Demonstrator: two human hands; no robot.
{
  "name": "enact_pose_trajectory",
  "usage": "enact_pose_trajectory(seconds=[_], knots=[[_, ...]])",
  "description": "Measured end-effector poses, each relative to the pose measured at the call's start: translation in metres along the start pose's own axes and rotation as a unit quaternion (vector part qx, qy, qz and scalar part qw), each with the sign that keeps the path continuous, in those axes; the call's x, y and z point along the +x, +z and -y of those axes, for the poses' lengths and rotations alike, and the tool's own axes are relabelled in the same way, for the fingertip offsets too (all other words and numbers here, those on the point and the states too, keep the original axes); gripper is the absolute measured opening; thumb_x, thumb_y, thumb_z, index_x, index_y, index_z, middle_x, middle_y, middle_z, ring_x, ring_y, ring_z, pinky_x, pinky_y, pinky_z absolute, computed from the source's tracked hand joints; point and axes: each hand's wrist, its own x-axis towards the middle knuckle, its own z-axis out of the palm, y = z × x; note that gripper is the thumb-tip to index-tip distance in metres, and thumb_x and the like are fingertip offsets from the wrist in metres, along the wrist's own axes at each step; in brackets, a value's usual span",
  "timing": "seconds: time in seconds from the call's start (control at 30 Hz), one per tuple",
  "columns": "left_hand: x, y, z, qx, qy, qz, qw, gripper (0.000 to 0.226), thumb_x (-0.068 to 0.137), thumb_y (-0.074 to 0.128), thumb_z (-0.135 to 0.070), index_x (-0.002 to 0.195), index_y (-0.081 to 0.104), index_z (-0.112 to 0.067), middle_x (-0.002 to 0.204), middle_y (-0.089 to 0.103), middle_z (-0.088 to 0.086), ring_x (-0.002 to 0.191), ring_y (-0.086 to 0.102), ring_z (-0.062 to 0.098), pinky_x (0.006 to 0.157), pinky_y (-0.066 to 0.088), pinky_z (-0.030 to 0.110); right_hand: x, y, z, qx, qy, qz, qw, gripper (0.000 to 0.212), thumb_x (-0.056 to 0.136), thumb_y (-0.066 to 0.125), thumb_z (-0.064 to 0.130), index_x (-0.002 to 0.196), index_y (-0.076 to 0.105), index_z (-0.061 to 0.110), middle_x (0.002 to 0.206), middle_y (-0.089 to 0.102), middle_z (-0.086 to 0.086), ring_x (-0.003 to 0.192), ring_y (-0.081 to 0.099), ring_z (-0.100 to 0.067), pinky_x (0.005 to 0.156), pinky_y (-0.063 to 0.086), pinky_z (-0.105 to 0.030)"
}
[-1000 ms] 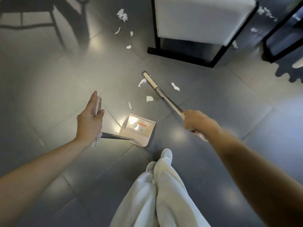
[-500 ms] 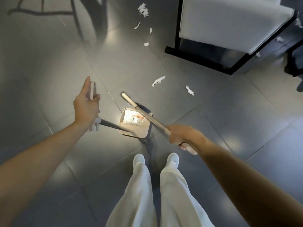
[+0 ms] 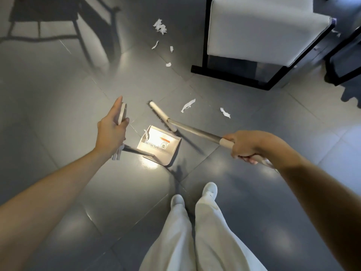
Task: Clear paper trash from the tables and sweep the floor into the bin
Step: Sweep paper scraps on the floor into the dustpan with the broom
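Head view, looking down at a grey tiled floor [image 3: 58, 106].

Left hand [image 3: 111, 132] clamped round the top grip of the dustpan [image 3: 159, 146] pole, forefinger stretched along it, thumb closing from the near side. Dustpan tray flat on the floor just ahead of the feet, mouth facing away, with one paper scrap [image 3: 146, 133] at its front left corner.

Right hand [image 3: 246, 145] fisted tight round the broom [image 3: 195, 131] handle at its pale sleeve. Broom head [image 3: 162, 116] low at the tray's far edge; touching it or just beside, cannot tell.

Two torn strips [image 3: 188, 105] on the floor beyond the broom head, clear of it. Farther off, a crumpled clump [image 3: 160, 26] and a few small bits trailing back from it, near the black-framed white chair [image 3: 263, 30].

White trousers [image 3: 195, 241] and white shoes [image 3: 210, 189] at the bottom.
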Motion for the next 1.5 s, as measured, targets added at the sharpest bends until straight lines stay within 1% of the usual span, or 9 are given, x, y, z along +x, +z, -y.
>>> enact_pose_trajectory(seconds=[0.13, 0.23, 0.3, 0.4, 0.53, 0.83, 1.0, 1.17, 1.5], knots=[[0.028, 0.010, -0.017, 0.012, 0.020, 0.004, 1.000, 0.063, 0.095, 0.055, -0.005, 0.145, 0.034, -0.039, 0.137, 0.033, -0.027, 0.118, 0.053, 0.041, 0.067, 0.056, 0.023, 0.016, -0.022, 0.004, 0.000, 0.021, -0.050, 0.999, 0.039, 0.084, 0.044, -0.008, 0.119, 0.051, 0.007, 0.065, 0.056, -0.017, 0.048, 0.045, -0.024, 0.053, 0.037, -0.029], [0.051, 0.027, -0.032, 0.012, 0.033, 0.024, 0.999, 0.065, 0.095, 0.054, -0.005, 0.146, 0.032, -0.038, 0.136, 0.030, -0.028, 0.129, 0.047, 0.031, 0.097, 0.048, 0.051, 0.034, -0.042, 0.009, -0.020, 0.032, -0.069, 0.997, 0.027, 0.087, 0.044, -0.008, 0.111, 0.051, 0.002, 0.065, 0.047, -0.009, 0.051, 0.043, -0.020, 0.048, 0.035, -0.026], [0.070, 0.042, -0.040, 0.023, 0.040, 0.028, 0.999, 0.064, 0.096, 0.054, -0.007, 0.146, 0.032, -0.038, 0.135, 0.032, -0.028, 0.133, 0.042, 0.020, 0.102, 0.046, 0.042, 0.050, -0.061, 0.013, -0.025, 0.044, -0.082, 0.995, 0.025, 0.088, 0.049, -0.005, 0.111, 0.055, 0.003, 0.070, 0.050, -0.007, 0.056, 0.047, -0.019, 0.047, 0.037, -0.023], [0.098, 0.067, -0.050, 0.037, 0.042, 0.036, 0.998, 0.064, 0.096, 0.053, -0.009, 0.146, 0.030, -0.040, 0.134, 0.032, -0.028, 0.135, 0.037, 0.014, 0.099, 0.037, 0.020, 0.085, -0.087, 0.013, -0.046, 0.075, -0.091, 0.992, 0.041, 0.089, 0.050, -0.004, 0.130, 0.053, -0.001, 0.100, 0.063, -0.014, 0.070, 0.053, -0.021, 0.054, 0.040, -0.026], [0.133, 0.099, -0.069, 0.055, 0.025, 0.057, 0.997, 0.065, 0.096, 0.053, -0.011, 0.147, 0.027, -0.042, 0.138, 0.033, -0.024, 0.136, 0.037, 0.026, 0.104, 0.039, 0.031, 0.117, -0.108, -0.004, -0.017, 0.068, -0.092, 0.993, 0.049, 0.081, 0.052, -0.009, 0.130, 0.051, 0.000, 0.124, 0.061, -0.016, 0.084, 0.063, -0.028, 0.063, 0.048, -0.028], [0.183, 0.131, -0.096, 0.027, 0.003, 0.057, 0.998, 0.066, 0.094, 0.056, -0.009, 0.145, 0.031, -0.042, 0.135, 0.029, -0.032, 0.139, 0.033, 0.020, 0.099, 0.047, 0.049, 0.099, -0.143, -0.026, 0.065, 0.017, 0.043, 0.997, 0.056, 0.079, 0.044, -0.007, 0.133, 0.050, 0.005, 0.048, 0.052, -0.008, 0.038, 0.049, -0.015, 0.041, 0.034, -0.013], [0.193, 0.132, -0.100, 0.041, 0.036, 0.088, 0.995, 0.065, 0.094, 0.056, -0.011, 0.143, 0.032, -0.046, 0.135, 0.028, -0.034, 0.134, 0.038, 0.016, 0.069, 0.054, 0.018, 0.076, -0.151, -0.053, 0.160, 0.025, 0.030, 0.986, 0.039, 0.085, 0.039, -0.008, 0.115, 0.046, 0.017, 0.058, 0.043, -0.013, 0.027, 0.036, -0.013, 0.035, 0.030, -0.013], [0.214, 0.142, -0.113, 0.041, 0.065, 0.167, 0.983, 0.063, 0.095, 0.056, -0.010, 0.144, 0.034, -0.043, 0.137, 0.031, -0.032, 0.139, 0.030, 0.014, 0.099, 0.035, 0.017, 0.065, -0.134, -0.057, 0.118, 0.050, -0.066, 0.989, 0.040, 0.082, 0.040, -0.004, 0.115, 0.047, 0.017, 0.064, 0.057, -0.014, 0.038, 0.050, -0.020, 0.036, 0.036, -0.019], [0.254, 0.170, -0.141, 0.120, 0.161, 0.302, 0.932, 0.063, 0.096, 0.055, -0.016, 0.143, 0.030, -0.049, 0.130, 0.045, -0.018, 0.106, 0.053, 0.003, 0.087, 0.042, 0.014, 0.071, -0.111, -0.063, 0.175, 0.205, -0.153, 0.951, 0.049, 0.083, 0.040, -0.001, 0.129, 0.047, 0.014, 0.075, 0.053, -0.008, 0.051, 0.054, -0.018, 0.030, 0.031, -0.014]])
